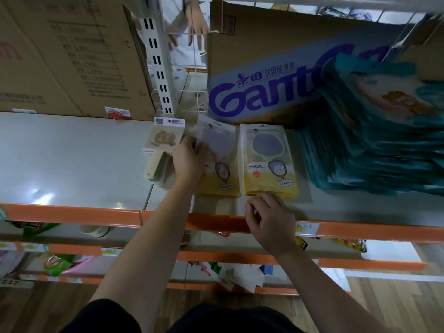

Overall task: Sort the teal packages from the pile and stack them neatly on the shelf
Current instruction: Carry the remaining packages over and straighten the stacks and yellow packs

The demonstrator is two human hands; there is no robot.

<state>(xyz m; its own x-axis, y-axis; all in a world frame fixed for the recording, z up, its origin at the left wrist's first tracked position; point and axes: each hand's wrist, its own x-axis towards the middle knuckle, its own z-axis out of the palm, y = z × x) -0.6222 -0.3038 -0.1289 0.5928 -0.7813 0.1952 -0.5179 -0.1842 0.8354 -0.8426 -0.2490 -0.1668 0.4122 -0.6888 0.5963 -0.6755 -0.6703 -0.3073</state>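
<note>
teal packages (374, 145): a thick leaning stack at 3 o'clock of the frame, on the right end of the shelf; motion-blurred, count unreadable; top one showed a cartoon print; neither hand touched it.
shelf (72, 159): grey deck across the middle of the view, bare on its left half.
left hand (189, 162): at centre, reached in over the shelf front, fingers curled onto the left edge of the left yellow package and gripping it.
left yellow package (223, 164): flat on the shelf at 9 o'clock of its twin, its upper end lifted slightly and blurred.
right yellow package (266, 159): flat, well apart from the teal stack at its 3 o'clock; a round mirror visible through the clear top.
right hand (269, 222): at 6 o'clock of the right yellow package, over the shelf front edge, knuckles up, fingers tucked under, nothing seen in it.
cream package (165, 138): at 9 o'clock of the left hand, lying on a few other flat packs.
blue-printed carton (264, 87): at 12 o'clock of the yellow packages, behind them.
brown carton (67, 56): at 10 o'clock, on the shelf's left half.
orange rail (72, 215): front lip of the shelf.
other hand (198, 25): at 12 o'clock, behind the wire grid, fingers hanging down.
lower shelves (134, 253): at 6 to 8 o'clock, mixed goods, blurred.
</note>
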